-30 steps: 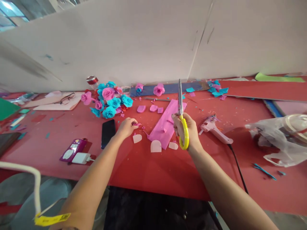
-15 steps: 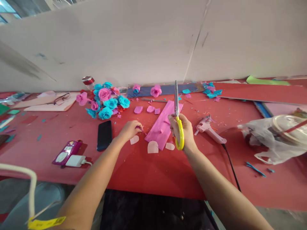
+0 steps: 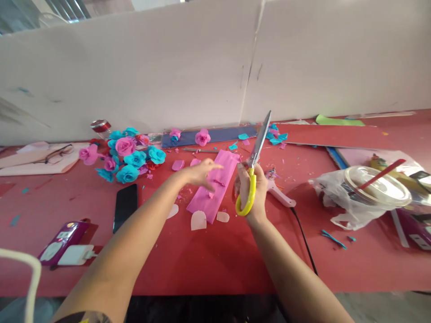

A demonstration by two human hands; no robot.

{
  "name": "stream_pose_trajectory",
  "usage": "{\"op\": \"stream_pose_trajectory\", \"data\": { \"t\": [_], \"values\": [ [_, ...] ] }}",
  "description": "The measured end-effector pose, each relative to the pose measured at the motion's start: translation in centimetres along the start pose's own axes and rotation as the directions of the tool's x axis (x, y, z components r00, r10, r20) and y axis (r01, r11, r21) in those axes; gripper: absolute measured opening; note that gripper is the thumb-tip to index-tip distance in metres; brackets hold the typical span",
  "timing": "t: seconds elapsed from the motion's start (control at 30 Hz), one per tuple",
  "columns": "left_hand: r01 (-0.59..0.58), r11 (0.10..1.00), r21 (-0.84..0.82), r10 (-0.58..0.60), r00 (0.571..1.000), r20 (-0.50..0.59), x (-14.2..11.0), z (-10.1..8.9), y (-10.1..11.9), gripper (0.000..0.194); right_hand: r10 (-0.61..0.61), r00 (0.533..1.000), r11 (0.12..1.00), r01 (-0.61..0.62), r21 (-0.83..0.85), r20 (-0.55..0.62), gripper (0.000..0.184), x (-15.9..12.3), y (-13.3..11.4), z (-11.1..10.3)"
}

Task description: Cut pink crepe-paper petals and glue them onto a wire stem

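My right hand grips yellow-handled scissors, their blades together and pointing up and away. My left hand is over the pink crepe paper strip, fingers apart with nothing in them. A small twisted scrap of darker pink paper lies on the strip near its fingertips. Close to the strip's near end are a pale arch-shaped paper piece, a rounded paper piece and another pale piece partly behind my left forearm. Pink cut petals lie beyond my left hand.
Blue and pink paper flowers stand at the left, behind a black phone. A pink glue gun with its cord lies right of my right hand. Farther right is a lidded bowl in a plastic bag. A white wall panel rises behind.
My left hand has moved right over the pink strip and its fingers have opened; the dark pink scrap now lies on the strip. The scissors have tilted to the right. The view has shifted right.
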State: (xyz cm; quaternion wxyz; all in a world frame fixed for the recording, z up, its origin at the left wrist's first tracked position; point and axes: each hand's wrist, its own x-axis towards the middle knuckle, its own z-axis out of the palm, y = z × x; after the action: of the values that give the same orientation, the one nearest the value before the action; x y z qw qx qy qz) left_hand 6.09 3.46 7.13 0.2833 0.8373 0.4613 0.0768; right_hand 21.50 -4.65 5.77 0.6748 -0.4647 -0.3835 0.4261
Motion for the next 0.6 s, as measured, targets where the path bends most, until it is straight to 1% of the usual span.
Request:
{"op": "stream_pose_trajectory", "data": {
  "t": [0.03,0.07,0.1,0.17,0.23,0.3,0.33,0.4,0.43,0.47,0.5,0.53,0.6],
  "values": [
    [0.030,0.998,0.048,-0.034,0.997,0.076,-0.5,0.9,-0.3,0.076,0.009,1.000,1.000,-0.009,0.000,0.007,0.018,0.0,0.1,0.0],
    [0.043,0.997,0.066,-0.049,0.994,0.100,-1.0,1.8,-0.7,0.079,0.017,1.000,1.000,-0.017,0.003,0.018,0.018,0.0,0.2,0.1],
    [0.035,0.997,0.070,-0.042,0.995,0.096,-1.4,2.6,-1.1,0.075,0.020,0.999,1.000,-0.020,0.009,0.027,0.018,-0.1,0.2,0.2],
    [-0.030,0.998,0.046,0.028,0.998,0.051,-1.4,3.9,-1.8,0.056,0.018,0.998,1.000,-0.019,0.016,0.052,0.017,-0.2,0.4,0.3],
    [-0.081,0.996,0.020,0.081,0.996,0.028,-0.6,4.5,-2.3,0.034,0.010,0.998,1.000,-0.011,0.005,0.057,0.017,-0.3,0.5,0.3],
    [-0.076,0.997,0.001,0.075,0.996,0.045,0.7,4.8,-2.4,0.018,-0.006,0.999,1.000,0.007,-0.020,0.051,0.017,-0.2,0.6,0.3],
    [-0.059,0.998,-0.008,0.060,0.996,0.058,1.4,4.8,-2.3,0.013,-0.017,0.999,1.000,0.018,-0.023,0.048,0.017,-0.2,0.7,0.2],
    [-0.033,0.999,-0.037,0.035,0.996,0.076,2.8,4.8,-1.8,0.010,-0.034,0.999,0.999,0.034,0.004,0.036,0.016,0.0,0.8,0.2],
    [-0.024,0.998,-0.054,0.028,0.997,0.076,3.3,4.7,-1.4,0.011,-0.034,0.999,0.999,0.033,0.031,0.033,0.015,0.0,0.9,0.1],
    [-0.026,0.995,-0.092,0.031,0.998,0.059,3.7,4.5,-1.0,0.017,-0.029,0.999,0.998,0.027,0.059,0.030,0.014,0.0,0.9,0.1],
    [-0.040,0.987,-0.157,0.044,0.999,0.019,3.8,4.2,-0.6,0.027,-0.020,0.999,0.997,0.017,0.081,0.031,0.014,0.0,0.9,0.1],
    [-0.067,0.968,-0.240,0.058,0.997,-0.044,3.8,3.8,-0.2,0.038,-0.012,0.999,0.996,0.008,0.094,0.034,0.014,0.0,0.8,0.1],
    [-0.146,0.888,-0.436,0.053,0.975,-0.218,2.8,2.6,0.1,0.053,-0.004,0.999,0.995,0.000,0.100,0.042,0.015,-0.1,0.6,0.2]
  ]
}}
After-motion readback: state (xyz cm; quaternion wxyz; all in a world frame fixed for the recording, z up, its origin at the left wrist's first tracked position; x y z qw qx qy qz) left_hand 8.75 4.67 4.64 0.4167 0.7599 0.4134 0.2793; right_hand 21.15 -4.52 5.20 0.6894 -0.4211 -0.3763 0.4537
